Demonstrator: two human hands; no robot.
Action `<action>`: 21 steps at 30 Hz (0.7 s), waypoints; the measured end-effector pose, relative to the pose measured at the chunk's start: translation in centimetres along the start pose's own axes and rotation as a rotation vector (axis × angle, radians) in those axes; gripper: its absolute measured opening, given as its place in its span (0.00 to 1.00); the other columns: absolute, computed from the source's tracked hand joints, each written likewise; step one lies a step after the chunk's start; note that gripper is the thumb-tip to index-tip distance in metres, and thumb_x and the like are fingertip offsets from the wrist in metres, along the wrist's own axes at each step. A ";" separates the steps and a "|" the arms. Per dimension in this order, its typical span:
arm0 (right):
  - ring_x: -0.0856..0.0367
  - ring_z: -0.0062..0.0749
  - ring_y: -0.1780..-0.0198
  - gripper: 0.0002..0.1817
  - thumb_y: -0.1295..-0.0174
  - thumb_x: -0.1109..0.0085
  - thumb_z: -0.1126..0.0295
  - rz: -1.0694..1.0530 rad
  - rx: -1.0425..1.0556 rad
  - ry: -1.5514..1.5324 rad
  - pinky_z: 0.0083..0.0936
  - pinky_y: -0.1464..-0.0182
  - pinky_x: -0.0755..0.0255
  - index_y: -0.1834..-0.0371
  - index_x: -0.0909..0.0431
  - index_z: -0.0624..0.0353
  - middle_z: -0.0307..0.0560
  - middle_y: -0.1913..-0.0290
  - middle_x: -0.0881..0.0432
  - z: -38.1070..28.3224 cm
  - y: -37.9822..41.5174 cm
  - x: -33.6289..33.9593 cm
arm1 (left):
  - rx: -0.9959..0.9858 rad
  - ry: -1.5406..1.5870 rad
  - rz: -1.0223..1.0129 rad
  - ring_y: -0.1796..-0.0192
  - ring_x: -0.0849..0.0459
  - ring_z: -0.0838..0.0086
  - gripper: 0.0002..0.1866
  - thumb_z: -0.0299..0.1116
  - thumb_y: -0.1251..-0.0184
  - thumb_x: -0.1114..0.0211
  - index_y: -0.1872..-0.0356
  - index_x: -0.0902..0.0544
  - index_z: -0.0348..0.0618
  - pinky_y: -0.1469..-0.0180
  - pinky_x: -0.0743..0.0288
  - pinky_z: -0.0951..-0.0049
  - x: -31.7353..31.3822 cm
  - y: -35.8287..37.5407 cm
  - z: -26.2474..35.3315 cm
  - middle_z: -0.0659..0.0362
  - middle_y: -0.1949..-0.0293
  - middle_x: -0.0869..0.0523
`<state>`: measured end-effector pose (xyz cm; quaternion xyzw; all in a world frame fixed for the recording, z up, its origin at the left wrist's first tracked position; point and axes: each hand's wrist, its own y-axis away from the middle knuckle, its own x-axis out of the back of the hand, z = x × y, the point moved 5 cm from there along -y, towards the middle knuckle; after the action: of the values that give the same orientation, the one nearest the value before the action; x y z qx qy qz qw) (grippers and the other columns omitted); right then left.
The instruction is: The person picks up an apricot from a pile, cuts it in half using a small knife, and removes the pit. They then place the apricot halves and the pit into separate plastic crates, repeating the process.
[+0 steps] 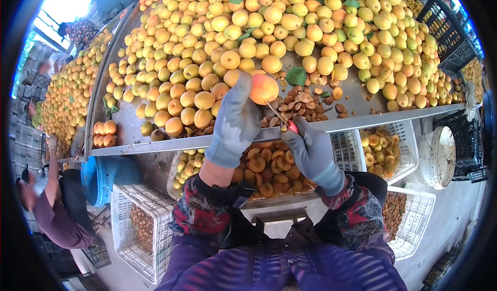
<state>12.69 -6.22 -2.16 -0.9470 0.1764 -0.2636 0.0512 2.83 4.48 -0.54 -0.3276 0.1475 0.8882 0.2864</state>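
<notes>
In a grey work glove, my left hand (234,122) is closed around a yellow-orange apricot (264,89) with a red blush, above the table's front edge. My right hand (313,148), gloved the same way, grips a small knife (278,114) by its red handle. The thin blade points up and its tip meets the lower side of the fruit. Just behind the hands, brown apricot pits (303,105) lie heaped on the metal table (357,119). Below the edge, halved apricots (266,169) fill a container between my arms.
A large pile of whole apricots (207,47) covers much of the table. White crates (142,229) of pits stand on the floor either side. A blue bucket (106,177) is at left, a white bucket (437,156) at right. Another person (64,213) sits at far left.
</notes>
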 end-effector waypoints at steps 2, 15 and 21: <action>0.24 0.53 0.75 0.15 0.34 0.44 0.58 0.000 -0.013 0.008 0.34 0.75 0.32 0.66 0.28 0.60 0.56 0.80 0.28 0.2 0.0 0.1 | -0.101 -0.064 0.055 0.74 0.23 0.77 0.25 0.53 0.31 0.42 0.48 0.26 0.39 0.71 0.25 0.78 0.2 0.0 0.4 0.59 0.65 0.18; 0.24 0.50 0.77 0.14 0.33 0.45 0.59 0.015 0.043 -0.035 0.32 0.75 0.32 0.63 0.27 0.61 0.55 0.79 0.28 0.4 0.2 0.1 | -0.026 -0.190 -0.011 0.75 0.23 0.78 0.25 0.51 0.30 0.43 0.47 0.26 0.39 0.74 0.26 0.77 1.1 -0.2 -0.3 0.60 0.67 0.19; 0.26 0.31 0.77 0.14 0.33 0.44 0.62 -0.186 -0.113 -0.575 0.26 0.74 0.32 0.59 0.28 0.63 0.44 0.75 0.26 3.0 0.2 1.2 | -0.074 -0.094 0.058 0.69 0.22 0.81 0.24 0.53 0.29 0.46 0.47 0.25 0.41 0.72 0.33 0.83 2.1 -0.4 1.2 0.60 0.64 0.18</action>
<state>15.18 -6.84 -4.21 -0.9962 0.0816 0.0218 0.0222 1.21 6.23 -1.04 -0.2915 0.1104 0.9154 0.2549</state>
